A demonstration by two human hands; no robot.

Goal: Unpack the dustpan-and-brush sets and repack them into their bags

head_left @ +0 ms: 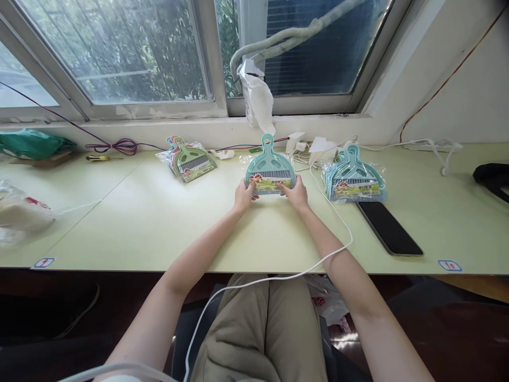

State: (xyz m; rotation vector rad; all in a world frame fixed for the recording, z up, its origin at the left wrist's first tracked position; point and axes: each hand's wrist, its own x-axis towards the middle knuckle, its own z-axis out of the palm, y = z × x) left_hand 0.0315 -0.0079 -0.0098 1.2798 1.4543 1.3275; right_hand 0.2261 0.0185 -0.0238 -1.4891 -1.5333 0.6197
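Note:
Between my two hands is a light-blue dustpan and brush set (269, 163) in clear wrap, its handle pointing toward the window. My left hand (244, 195) grips its lower left corner, thumb on the printed label. On the lower right corner, my right hand (295, 192) holds it the same way. A stack of similar wrapped blue sets (353, 178) lies to the right. To the left rest wrapped sets (193, 161) with a green one on top and pink and blue edges showing beneath.
A black phone (389, 228) lies right of my right forearm. A white cable (342, 220) crosses that forearm. Along the back are coiled wires (125, 146), a screwdriver (97, 158) and a green bag (34, 143). A plastic bag (19, 212) sits far left.

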